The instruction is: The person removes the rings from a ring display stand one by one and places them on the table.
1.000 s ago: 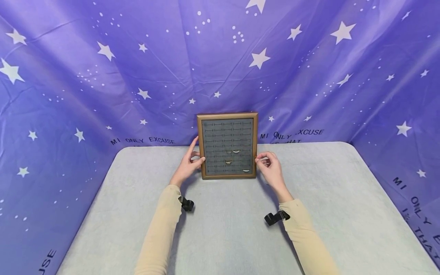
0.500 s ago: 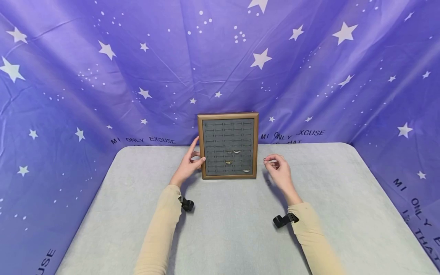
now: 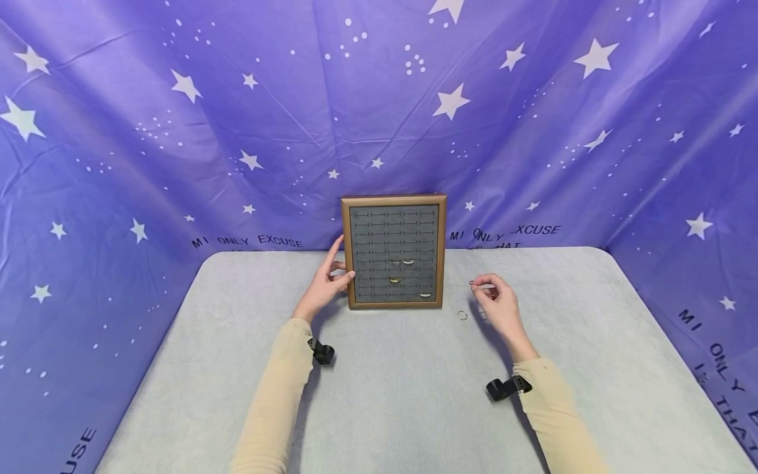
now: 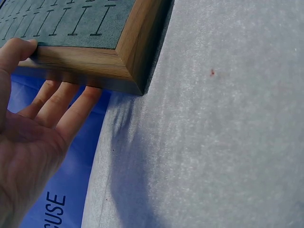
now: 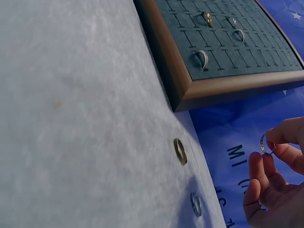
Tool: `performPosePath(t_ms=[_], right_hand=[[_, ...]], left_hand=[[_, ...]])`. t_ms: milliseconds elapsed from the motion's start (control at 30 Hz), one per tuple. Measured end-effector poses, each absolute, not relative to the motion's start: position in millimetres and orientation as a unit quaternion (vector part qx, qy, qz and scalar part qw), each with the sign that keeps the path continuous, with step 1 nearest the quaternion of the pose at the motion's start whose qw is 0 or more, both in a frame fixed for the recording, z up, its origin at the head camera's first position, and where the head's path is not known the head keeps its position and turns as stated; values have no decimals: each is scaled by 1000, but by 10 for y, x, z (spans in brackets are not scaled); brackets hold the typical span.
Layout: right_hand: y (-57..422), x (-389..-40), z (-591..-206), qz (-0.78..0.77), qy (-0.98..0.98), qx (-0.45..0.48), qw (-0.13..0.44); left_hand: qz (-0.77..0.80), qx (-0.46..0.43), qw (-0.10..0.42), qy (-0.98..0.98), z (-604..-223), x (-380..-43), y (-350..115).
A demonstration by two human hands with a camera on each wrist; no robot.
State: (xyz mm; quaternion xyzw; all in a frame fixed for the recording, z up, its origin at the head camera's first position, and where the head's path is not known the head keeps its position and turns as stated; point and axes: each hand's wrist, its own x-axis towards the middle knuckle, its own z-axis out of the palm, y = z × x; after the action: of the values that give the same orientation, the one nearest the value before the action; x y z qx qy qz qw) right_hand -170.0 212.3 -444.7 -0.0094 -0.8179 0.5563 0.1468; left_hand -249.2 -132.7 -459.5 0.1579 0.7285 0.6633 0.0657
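Observation:
An upright ring display tray, wood-framed with dark grey slotted padding, stands at the back of the table. My left hand holds its left edge, thumb on the front of the frame and fingers against the side and back. Several rings sit in its lower slots, among them a gold ring and a silver ring. To the right of the tray, my right hand pinches a small ring between thumb and fingertips, above the table.
On the grey table, a loose gold-toned ring and a silver ring lie below my right hand. A purple star-printed cloth hangs close behind the tray and along both sides.
My right hand has moved right and slightly nearer, away from the tray's right edge, with the ring pinched. A loose ring on the table has come into view. The left hand stays put.

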Motion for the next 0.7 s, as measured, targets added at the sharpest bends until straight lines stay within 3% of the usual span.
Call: performPosePath(t_ms=[433,700], right_hand=[[2461,-1766,-4899,518,-843,-26,138],[2589,-1716,-4938,502,-854,-33,132]], left_hand=[[664,166,64,727,-4605,-2489,-1332],[664,165,65,726,-4604,-2490,-1332]])
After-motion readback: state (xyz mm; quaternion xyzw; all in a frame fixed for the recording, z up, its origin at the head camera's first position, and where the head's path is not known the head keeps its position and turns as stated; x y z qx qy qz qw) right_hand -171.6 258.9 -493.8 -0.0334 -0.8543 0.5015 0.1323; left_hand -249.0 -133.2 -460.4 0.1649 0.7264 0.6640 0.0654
